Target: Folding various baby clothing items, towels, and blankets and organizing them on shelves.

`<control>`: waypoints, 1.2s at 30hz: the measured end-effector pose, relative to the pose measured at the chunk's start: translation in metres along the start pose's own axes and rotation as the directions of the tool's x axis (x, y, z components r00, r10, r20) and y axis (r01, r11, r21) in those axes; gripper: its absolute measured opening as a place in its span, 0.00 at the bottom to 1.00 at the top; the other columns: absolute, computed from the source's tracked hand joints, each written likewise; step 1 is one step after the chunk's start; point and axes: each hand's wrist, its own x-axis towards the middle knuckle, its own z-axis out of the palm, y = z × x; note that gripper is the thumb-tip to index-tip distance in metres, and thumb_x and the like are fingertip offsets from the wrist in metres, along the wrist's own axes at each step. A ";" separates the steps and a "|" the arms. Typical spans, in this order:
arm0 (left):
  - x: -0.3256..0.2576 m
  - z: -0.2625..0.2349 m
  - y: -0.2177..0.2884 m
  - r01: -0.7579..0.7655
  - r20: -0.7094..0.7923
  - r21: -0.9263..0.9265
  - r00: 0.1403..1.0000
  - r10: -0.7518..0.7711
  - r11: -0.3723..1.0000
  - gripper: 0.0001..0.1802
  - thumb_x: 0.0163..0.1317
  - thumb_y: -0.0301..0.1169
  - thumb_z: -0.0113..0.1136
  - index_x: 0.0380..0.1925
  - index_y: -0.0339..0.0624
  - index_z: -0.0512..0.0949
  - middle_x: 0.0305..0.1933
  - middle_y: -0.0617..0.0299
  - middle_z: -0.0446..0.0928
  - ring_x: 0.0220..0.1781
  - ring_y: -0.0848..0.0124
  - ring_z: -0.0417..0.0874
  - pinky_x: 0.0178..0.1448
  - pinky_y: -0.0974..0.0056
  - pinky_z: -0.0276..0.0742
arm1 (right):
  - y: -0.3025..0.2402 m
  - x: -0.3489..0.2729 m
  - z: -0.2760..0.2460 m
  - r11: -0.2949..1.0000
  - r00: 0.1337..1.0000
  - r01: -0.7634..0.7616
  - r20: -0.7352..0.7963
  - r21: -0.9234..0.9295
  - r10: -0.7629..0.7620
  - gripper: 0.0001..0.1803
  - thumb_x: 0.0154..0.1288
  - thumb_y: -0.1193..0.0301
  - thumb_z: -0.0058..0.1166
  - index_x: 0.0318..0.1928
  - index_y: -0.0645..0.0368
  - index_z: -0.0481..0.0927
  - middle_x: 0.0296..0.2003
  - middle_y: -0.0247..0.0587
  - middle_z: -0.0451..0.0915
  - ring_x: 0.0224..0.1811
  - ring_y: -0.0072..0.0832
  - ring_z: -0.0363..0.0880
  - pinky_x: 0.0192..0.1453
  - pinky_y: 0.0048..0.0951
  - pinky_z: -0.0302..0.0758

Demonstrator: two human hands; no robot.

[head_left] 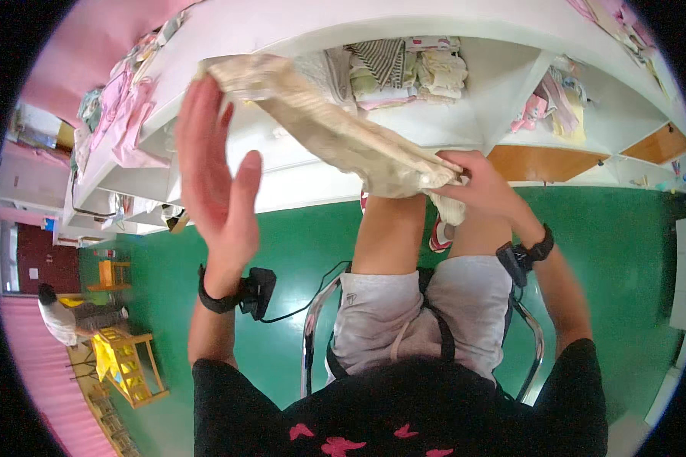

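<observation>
Beige folded cloth (335,129) stretched diagonally, upper-left to lower-right, above knees before white shelf (465,114). Right hand (480,183) pinching lower end closed; left hand (217,183) flat open, fingertips touching upper end.

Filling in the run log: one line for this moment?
left hand: open, flat against beige cloth | right hand: pinching cloth's lower end | seated before white shelf

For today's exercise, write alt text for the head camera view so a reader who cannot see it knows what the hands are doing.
A seated person stretches a beige folded cloth between both hands: the right hand pinches its lower end, and the open left hand lies flat against its upper end. Behind are white shelves with stacked folded clothes, above a green floor.
</observation>
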 end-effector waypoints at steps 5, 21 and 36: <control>-0.012 0.000 -0.008 0.011 -0.077 0.032 0.997 -0.008 0.999 0.37 0.67 0.21 0.59 0.76 0.33 0.59 0.83 0.46 0.49 0.81 0.50 0.60 0.80 0.46 0.61 | -0.019 -0.022 -0.008 0.752 0.982 -0.183 0.079 0.634 0.173 0.22 0.72 0.66 0.62 0.60 0.67 0.81 0.50 0.34 0.84 0.48 0.20 0.81 0.52 0.25 0.78; -0.106 0.077 -0.006 0.110 0.719 0.412 0.571 -0.397 0.904 0.24 0.61 0.50 0.68 0.40 0.37 0.83 0.29 0.48 0.83 0.32 0.46 0.86 0.38 0.49 0.83 | -0.010 -0.048 0.075 -0.143 0.899 -0.339 0.366 0.930 0.242 0.30 0.79 0.53 0.45 0.68 0.63 0.71 0.64 0.44 0.76 0.68 0.37 0.74 0.71 0.40 0.72; -0.111 0.071 -0.042 -0.005 0.537 0.267 0.831 -0.144 0.964 0.07 0.51 0.25 0.64 0.30 0.36 0.81 0.27 0.49 0.79 0.32 0.49 0.83 0.38 0.51 0.82 | -0.011 -0.047 0.077 0.409 0.956 -0.092 -0.034 0.908 0.290 0.15 0.75 0.72 0.56 0.56 0.69 0.83 0.54 0.43 0.85 0.54 0.29 0.83 0.62 0.31 0.76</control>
